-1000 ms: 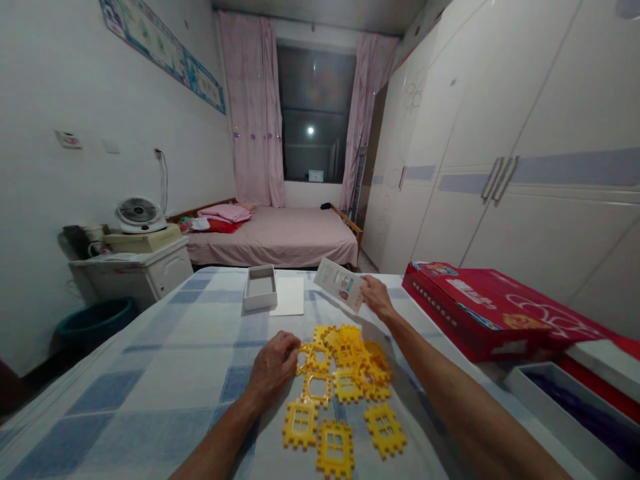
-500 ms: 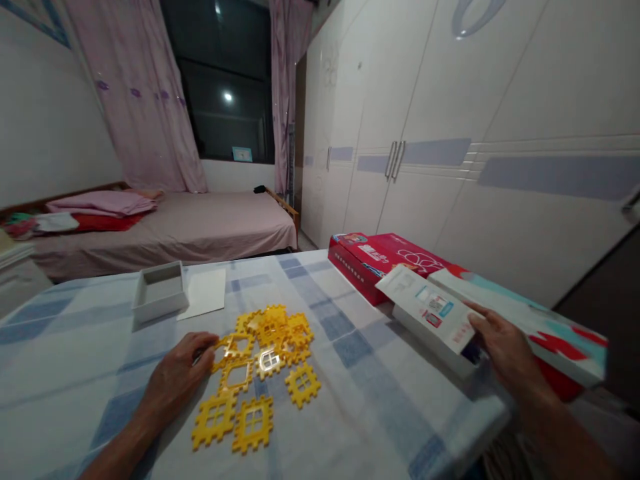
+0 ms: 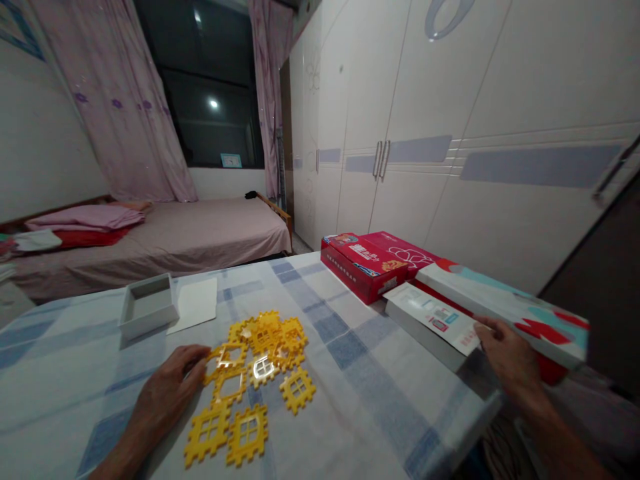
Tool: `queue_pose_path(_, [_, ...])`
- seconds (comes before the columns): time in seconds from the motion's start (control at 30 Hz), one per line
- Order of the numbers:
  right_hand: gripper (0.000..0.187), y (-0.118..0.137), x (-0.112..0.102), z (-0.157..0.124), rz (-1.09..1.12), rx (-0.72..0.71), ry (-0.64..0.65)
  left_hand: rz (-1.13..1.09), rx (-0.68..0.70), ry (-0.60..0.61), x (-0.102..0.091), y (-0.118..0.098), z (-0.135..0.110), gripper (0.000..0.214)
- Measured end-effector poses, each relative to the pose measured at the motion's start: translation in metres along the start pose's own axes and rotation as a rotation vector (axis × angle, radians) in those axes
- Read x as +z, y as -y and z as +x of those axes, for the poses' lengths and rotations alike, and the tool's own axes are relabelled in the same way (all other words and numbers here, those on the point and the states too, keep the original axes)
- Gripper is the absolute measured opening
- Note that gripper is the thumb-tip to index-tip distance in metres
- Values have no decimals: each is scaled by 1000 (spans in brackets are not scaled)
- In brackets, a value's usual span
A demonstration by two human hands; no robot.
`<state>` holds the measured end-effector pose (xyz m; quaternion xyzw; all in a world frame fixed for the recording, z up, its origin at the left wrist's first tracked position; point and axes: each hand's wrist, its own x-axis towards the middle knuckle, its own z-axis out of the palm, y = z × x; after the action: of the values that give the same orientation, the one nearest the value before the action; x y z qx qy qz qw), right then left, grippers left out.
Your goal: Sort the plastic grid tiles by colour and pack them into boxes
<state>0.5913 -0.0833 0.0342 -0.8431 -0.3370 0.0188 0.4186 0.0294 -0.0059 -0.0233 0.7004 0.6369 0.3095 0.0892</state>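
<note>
My left hand (image 3: 167,393) lies flat, fingers loosely spread, fingertips touching the yellow tiles (image 3: 253,373) heaped just beyond them. My right hand (image 3: 507,360) pinches the leaflet (image 3: 433,317) by its near corner, over the white tray (image 3: 425,333).

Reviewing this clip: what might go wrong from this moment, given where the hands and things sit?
1. The right hand holds a leaflet over a white box that sits at the table's edge; a nudge might push the box off.
2. The left hand rests against loose yellow tiles; a sweep of that hand could scatter them.
3. A long box lies tilted across the red box and may slide.
</note>
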Motion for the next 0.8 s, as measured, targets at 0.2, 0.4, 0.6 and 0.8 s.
queue_pose_path(0.2, [54,-22,5,3,-90,-151,-37,7,-2,1,0,1,0,35])
queue_pose_path(0.4, [73,-18,19,-19,-318,-509,-11,13,-14,19,1,2,0,37])
queue_pose_path(0.6, [70,-15,34,-8,-484,-504,149,0,-24,25,0,-1,0,37])
queue_pose_path(0.8, [71,-21,36,-2,-536,-485,142,6,-10,16,0,-1,-1,36])
